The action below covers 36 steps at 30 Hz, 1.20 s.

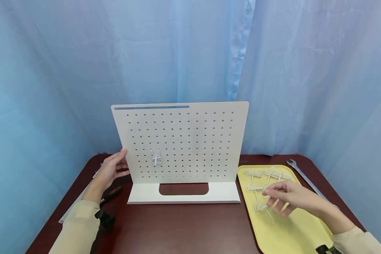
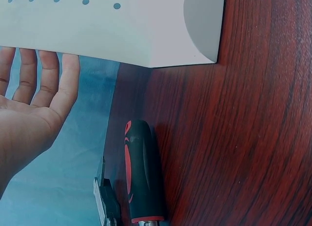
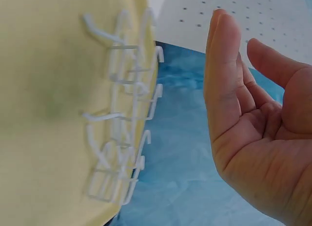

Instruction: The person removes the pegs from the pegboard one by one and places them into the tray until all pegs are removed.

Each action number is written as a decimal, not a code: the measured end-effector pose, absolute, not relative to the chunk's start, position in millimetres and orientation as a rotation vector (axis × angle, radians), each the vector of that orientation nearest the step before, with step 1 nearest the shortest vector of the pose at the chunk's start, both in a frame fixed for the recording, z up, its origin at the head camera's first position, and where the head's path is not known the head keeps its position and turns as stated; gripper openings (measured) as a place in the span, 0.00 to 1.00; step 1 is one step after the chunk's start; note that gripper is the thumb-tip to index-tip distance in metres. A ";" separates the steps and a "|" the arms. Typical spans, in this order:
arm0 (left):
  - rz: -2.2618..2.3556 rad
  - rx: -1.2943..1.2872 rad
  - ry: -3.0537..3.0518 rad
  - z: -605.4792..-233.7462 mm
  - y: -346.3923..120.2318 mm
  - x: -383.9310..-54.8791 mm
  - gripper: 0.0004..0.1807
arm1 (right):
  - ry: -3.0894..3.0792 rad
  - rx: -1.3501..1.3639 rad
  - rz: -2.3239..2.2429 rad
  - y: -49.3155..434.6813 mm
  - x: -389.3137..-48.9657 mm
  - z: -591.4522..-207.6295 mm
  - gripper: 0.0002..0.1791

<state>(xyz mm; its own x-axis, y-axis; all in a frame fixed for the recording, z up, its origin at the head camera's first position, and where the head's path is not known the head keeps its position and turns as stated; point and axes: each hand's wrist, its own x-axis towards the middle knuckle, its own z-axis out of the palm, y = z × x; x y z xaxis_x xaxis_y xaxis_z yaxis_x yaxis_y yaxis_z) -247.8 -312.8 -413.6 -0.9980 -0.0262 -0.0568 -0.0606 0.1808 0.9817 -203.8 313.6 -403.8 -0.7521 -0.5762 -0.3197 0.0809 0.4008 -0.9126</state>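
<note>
A white pegboard (image 1: pixel 184 141) stands upright on its flat base, with one white wire hook (image 1: pixel 157 160) on its lower left part. My left hand (image 1: pixel 111 171) holds the board's left edge; in the left wrist view the fingertips are hidden behind it. My right hand (image 1: pixel 293 197), fingers loosely bent, hovers over the yellow tray (image 1: pixel 292 233). Nothing shows between its thumb and fingers in the right wrist view. Several white wire hooks (image 3: pixel 129 80) lie in the tray beside that hand, some overlapping.
A wrench (image 1: pixel 308 180) lies along the tray's right side. Left of the board is a tool with a black and red handle (image 2: pixel 144 172), close to my left forearm. A long pale strip (image 1: pixel 73 208) runs along the table's left side. Blue curtains (image 1: pixel 184 53) hang behind.
</note>
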 end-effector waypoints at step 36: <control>2.004 -0.079 2.390 -415.2 -315.6 -245.5 0.33 | 1.872 -0.719 -1.768 134.5 -241.4 -324.0 0.32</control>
<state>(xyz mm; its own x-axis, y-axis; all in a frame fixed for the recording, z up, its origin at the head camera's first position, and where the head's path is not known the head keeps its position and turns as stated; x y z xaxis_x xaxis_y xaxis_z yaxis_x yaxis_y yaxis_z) -245.5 -315.6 -415.2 -0.9985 -0.0246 -0.0494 -0.0530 0.1739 0.9833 -241.4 134.5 -324.0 -0.7555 -0.6548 0.0203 -0.0574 0.0353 -0.9977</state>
